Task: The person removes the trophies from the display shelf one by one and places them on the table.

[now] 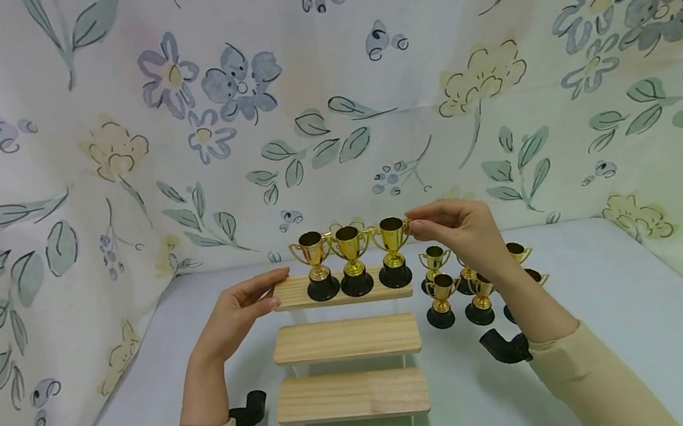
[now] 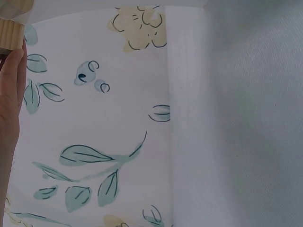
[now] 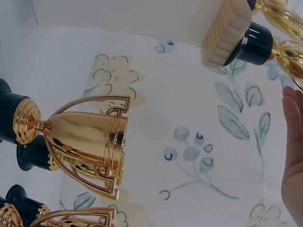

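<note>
Three gold trophy cups with black bases stand side by side on the top wooden shelf (image 1: 292, 294) of a three-step display stand. In the head view, my right hand (image 1: 463, 234) pinches the handle of the rightmost trophy cup (image 1: 392, 236), whose base sits near the shelf's right end. My left hand (image 1: 236, 313) grips the left end of that shelf between thumb and fingers. The left trophy cup (image 1: 314, 251) and middle trophy cup (image 1: 350, 245) are untouched. Part of the right hand (image 3: 294, 151) shows in the right wrist view, its fingertips beside a cup.
Several more trophy cups (image 1: 441, 290) stand on the white table (image 1: 469, 410) to the right, some hidden by my right forearm. The stand's middle shelf (image 1: 345, 339) and lowest shelf (image 1: 351, 394) hold nothing. A floral cloth (image 1: 322, 95) hangs behind.
</note>
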The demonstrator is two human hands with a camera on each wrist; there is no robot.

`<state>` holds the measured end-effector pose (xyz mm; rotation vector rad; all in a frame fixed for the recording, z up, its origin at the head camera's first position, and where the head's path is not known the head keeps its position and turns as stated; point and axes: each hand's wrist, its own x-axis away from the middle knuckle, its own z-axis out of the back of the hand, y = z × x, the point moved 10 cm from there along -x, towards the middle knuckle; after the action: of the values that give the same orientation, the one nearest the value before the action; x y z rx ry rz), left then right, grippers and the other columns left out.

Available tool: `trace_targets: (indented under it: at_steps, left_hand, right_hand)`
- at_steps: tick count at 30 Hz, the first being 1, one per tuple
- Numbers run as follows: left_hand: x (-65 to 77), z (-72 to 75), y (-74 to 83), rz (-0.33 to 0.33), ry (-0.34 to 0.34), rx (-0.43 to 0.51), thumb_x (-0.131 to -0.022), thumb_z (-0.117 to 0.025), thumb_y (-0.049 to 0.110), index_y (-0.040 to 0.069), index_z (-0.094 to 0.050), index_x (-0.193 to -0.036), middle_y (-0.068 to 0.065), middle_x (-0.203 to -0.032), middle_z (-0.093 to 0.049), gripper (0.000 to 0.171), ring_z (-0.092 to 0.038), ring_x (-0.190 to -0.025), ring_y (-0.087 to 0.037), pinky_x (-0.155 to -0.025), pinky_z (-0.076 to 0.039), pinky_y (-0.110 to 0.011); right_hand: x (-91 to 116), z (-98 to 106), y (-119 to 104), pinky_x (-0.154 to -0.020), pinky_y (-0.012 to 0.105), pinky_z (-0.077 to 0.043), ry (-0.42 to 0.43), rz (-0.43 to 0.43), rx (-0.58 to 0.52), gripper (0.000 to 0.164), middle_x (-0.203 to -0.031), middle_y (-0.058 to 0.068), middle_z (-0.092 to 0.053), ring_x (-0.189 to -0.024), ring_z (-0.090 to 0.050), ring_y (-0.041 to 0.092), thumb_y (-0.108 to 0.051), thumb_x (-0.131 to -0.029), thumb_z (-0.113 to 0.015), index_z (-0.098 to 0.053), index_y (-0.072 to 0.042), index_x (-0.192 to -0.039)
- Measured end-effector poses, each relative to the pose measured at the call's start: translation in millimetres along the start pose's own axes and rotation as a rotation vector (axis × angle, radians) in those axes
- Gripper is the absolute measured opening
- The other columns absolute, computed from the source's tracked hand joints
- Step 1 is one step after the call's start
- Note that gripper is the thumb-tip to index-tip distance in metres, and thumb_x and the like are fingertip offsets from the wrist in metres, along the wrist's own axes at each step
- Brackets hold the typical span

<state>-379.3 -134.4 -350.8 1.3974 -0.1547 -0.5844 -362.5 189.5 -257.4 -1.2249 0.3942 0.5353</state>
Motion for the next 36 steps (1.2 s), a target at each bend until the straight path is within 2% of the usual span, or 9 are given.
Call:
trace_targets:
  at_steps: [9, 23, 31, 36]
  left_hand:
    - [-0.3, -0.5, 1.0, -0.002, 0.002, -0.008, -0.097, -0.062, 0.011, -0.002, -0.045, -0.146, 0.02, -0.135, -0.059, 0.053, -0.048, -0.131, 0.008, -0.099, -0.049, -0.014]
    - [-0.4, 0.6, -1.2, 0.001, 0.008, -0.01, -0.097, -0.062, 0.012, -0.001, -0.046, -0.145, 0.019, -0.136, -0.059, 0.053, -0.048, -0.131, 0.008, -0.099, -0.049, -0.014]
    - [-0.6, 1.3, -1.5, 0.004, 0.008, -0.014, -0.096, -0.063, 0.012, -0.002, -0.046, -0.145, 0.0, -0.148, -0.054, 0.053, -0.049, -0.131, 0.008, -0.101, -0.047, -0.013]
    - [-0.1, 1.4, -1.9, 0.007, 0.007, -0.011, -0.097, -0.063, 0.013, -0.002, -0.046, -0.145, 0.011, -0.142, -0.057, 0.053, -0.049, -0.131, 0.008, -0.1, -0.048, -0.013]
  right_hand:
    - [-1, 0, -3, -0.073, 0.024, -0.061, 0.012, 0.016, -0.027, 0.02, -0.088, -0.021, -0.073, -0.079, -0.073, 0.003, -0.009, -0.093, -0.067, -0.072, 0.007, -0.105]
    - [3, 4, -7, -0.071, 0.025, -0.061, 0.068, 0.045, -0.042, 0.018, -0.085, -0.021, -0.073, -0.076, -0.074, 0.004, -0.005, -0.092, -0.067, -0.071, 0.01, -0.102]
    - [8, 11, -8, -0.073, 0.024, -0.061, 0.08, 0.042, -0.048, 0.022, -0.087, -0.018, -0.074, -0.078, -0.074, 0.004, -0.008, -0.093, -0.067, -0.07, 0.011, -0.104]
    - [14, 20, -10, -0.071, 0.024, -0.061, 0.097, 0.07, -0.045, 0.021, -0.088, -0.017, -0.074, -0.077, -0.074, 0.003, -0.007, -0.093, -0.067, -0.069, 0.012, -0.103]
